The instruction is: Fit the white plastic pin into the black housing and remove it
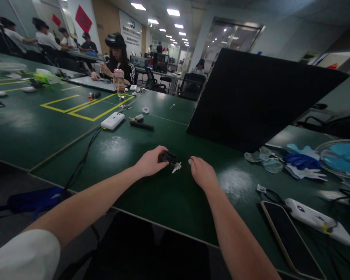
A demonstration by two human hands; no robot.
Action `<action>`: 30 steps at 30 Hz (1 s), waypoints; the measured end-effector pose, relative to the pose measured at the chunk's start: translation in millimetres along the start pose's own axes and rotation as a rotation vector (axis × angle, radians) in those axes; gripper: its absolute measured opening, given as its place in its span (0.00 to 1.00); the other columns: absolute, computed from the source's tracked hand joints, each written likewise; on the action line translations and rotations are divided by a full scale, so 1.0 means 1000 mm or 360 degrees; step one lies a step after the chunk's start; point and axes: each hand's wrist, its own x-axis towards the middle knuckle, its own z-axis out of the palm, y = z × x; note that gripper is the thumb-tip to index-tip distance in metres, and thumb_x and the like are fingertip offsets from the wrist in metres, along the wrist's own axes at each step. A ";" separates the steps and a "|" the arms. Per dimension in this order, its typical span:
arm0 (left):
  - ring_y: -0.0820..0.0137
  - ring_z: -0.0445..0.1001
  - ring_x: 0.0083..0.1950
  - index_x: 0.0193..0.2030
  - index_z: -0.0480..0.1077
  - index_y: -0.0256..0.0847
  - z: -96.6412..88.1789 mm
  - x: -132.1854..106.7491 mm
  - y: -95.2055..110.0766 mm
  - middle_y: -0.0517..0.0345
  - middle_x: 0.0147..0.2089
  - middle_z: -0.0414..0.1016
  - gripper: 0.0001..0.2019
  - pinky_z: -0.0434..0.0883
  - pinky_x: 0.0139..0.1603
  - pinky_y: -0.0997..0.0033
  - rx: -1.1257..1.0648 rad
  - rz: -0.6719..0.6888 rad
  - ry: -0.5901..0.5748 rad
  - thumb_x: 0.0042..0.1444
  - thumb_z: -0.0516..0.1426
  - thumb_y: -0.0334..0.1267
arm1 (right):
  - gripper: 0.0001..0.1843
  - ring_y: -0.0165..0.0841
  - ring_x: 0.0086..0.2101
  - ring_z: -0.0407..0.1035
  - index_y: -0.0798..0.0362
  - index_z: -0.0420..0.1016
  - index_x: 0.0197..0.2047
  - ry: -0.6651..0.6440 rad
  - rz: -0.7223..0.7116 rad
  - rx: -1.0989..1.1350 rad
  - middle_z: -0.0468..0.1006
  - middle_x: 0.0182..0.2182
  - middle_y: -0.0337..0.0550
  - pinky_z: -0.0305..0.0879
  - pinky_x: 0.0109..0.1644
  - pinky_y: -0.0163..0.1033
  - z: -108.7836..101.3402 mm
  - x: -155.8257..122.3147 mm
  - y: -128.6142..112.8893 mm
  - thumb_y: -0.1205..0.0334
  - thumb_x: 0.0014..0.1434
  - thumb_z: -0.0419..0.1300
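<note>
My left hand (150, 161) rests on the green table (163, 194) with its fingers closed on a small black part (168, 157). A little white piece (176, 167) sticks out just below and to the right of that part. My right hand (202, 173) lies a short way to the right, fingers curled, pinching a tiny white bit (190, 161) at its fingertips. Both hands sit in front of a large black panel (251, 97) that leans up from the table.
A phone (291, 237) and a white device (317, 219) lie at the right, with blue gloves (301, 163), clear cups (265, 159) and a fan (342, 155) behind. A white power bank (112, 120) and a black cable (81, 163) are at the left. A person (118, 58) sits beyond, near a bottle (119, 82).
</note>
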 end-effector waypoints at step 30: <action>0.64 0.79 0.46 0.55 0.67 0.44 0.012 -0.001 0.000 0.55 0.46 0.80 0.25 0.75 0.47 0.63 -0.0207 0.0105 -0.0218 0.51 0.65 0.43 | 0.12 0.42 0.53 0.66 0.44 0.79 0.50 0.0483 -0.0481 0.0600 0.71 0.57 0.45 0.68 0.54 0.53 -0.008 -0.009 -0.044 0.59 0.64 0.60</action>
